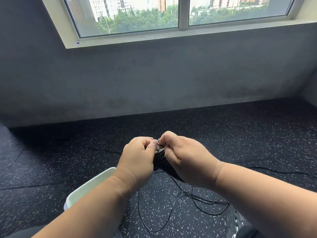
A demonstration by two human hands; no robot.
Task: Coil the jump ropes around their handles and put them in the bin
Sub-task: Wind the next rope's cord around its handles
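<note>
While both hands meet at chest height over the floor, the jump rope handles (160, 161) sit bundled between them, a dark cluster running from the fingertips down and toward the person, long axis roughly along the line of sight and tilted a little to the right. A small metal ring (158, 141) shows at the far, upper end of the bundle.

Left hand (137, 157): fingers curled, thumb pressed on the upper end of the handles just beside the ring; gripping. Right hand (185, 160): also curled, thumb and forefinger pinching at the ring end, palm covering the right flank of the bundle. Neither hand is slack. How many turns of cord are already on the handles cannot be told; the hands hide most of it.

Loose cord (202, 201) trails from under the right hand down to the speckled floor (240, 143), lying in open loops near the right forearm and across toward the middle. So the free length hangs below and on the near side of the grip, closer to the right hand.

Pale bin (89, 186) stands on the floor under the left forearm, rim partly hidden; contents not visible. It lies down-left of the bundle, nearer the left hand.

Judgement: winding is unfinished; the slack needs taking up before a short drop leftward into the bin.
</note>
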